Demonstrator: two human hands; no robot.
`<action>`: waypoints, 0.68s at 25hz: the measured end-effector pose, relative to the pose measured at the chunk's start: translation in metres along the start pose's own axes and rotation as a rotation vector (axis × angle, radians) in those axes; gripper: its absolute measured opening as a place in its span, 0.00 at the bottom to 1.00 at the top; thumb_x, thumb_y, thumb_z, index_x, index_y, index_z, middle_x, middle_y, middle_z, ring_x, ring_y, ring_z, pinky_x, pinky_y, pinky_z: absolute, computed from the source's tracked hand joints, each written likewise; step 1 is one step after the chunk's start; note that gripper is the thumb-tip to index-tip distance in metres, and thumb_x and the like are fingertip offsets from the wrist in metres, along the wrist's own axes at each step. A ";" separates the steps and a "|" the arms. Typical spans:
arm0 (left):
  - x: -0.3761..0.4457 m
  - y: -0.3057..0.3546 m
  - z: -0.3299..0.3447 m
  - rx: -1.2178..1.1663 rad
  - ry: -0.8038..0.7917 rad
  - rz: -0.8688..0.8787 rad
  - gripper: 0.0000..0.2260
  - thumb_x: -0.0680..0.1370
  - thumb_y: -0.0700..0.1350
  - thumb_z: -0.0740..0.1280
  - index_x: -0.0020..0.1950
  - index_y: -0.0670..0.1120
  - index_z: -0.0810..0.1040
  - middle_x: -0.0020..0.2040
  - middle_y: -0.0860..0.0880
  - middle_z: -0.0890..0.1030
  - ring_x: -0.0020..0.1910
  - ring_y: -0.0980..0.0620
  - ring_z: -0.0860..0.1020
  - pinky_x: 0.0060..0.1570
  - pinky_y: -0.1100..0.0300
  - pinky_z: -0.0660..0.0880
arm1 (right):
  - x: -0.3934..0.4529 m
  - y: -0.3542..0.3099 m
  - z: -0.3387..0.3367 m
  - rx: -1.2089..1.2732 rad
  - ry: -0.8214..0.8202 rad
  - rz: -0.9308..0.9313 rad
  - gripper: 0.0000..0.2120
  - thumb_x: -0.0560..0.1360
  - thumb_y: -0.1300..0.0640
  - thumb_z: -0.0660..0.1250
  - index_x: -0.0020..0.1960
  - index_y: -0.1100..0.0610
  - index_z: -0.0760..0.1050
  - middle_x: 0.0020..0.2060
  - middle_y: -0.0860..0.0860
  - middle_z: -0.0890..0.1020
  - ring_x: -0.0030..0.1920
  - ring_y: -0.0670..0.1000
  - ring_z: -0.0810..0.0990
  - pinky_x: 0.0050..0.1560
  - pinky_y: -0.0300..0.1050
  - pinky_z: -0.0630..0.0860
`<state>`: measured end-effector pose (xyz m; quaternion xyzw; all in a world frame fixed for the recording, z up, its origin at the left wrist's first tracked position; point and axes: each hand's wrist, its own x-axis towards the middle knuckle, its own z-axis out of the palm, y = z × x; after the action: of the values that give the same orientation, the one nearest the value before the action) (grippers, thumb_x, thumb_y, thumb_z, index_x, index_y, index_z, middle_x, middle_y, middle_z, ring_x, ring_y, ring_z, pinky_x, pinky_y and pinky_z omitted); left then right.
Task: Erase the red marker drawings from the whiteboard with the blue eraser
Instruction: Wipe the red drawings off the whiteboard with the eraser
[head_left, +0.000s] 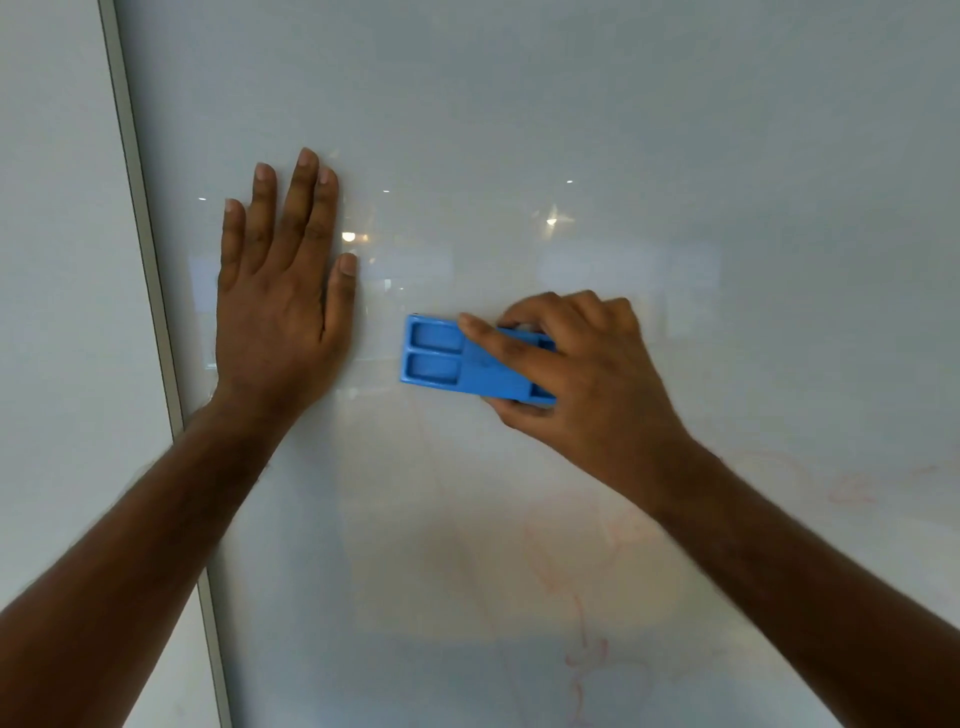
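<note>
wall (57, 260): pale, plain, left of frame; light reflections (551, 221): small bright spots, upper middle

Setting: likely office or classroom. Evidence: large glossy white wall-mounted whiteboard (571, 130) with grey metal edge frame (136, 176); ceiling-light reflections (551, 221).

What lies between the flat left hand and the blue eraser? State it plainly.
Only bare whiteboard: the head view shows a clean strip with faint light reflections between the left hand and the blue eraser, with no red marks in it.
</note>
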<state>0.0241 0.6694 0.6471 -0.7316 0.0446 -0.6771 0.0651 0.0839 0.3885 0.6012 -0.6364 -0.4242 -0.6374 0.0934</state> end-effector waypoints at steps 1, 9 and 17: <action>0.000 0.000 0.000 -0.001 -0.001 0.001 0.27 0.90 0.49 0.52 0.90 0.44 0.55 0.90 0.46 0.55 0.89 0.41 0.51 0.88 0.42 0.47 | 0.009 -0.010 0.005 0.020 0.008 0.005 0.28 0.74 0.47 0.72 0.74 0.47 0.75 0.56 0.51 0.81 0.49 0.57 0.78 0.48 0.58 0.71; 0.000 -0.001 -0.001 -0.005 -0.017 -0.005 0.27 0.91 0.50 0.52 0.90 0.44 0.54 0.90 0.46 0.54 0.90 0.42 0.50 0.88 0.41 0.47 | -0.059 -0.041 0.015 0.022 -0.116 -0.230 0.28 0.74 0.49 0.70 0.74 0.47 0.72 0.59 0.51 0.79 0.50 0.56 0.78 0.50 0.55 0.72; -0.001 0.002 0.001 0.020 -0.010 -0.005 0.27 0.91 0.50 0.52 0.90 0.44 0.54 0.90 0.45 0.54 0.90 0.41 0.50 0.88 0.41 0.47 | -0.072 0.011 -0.016 -0.041 -0.107 -0.094 0.29 0.74 0.47 0.71 0.74 0.45 0.72 0.58 0.51 0.81 0.52 0.57 0.79 0.52 0.56 0.71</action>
<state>0.0247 0.6674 0.6454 -0.7345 0.0357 -0.6739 0.0710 0.0919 0.3406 0.5440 -0.6509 -0.4447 -0.6146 0.0275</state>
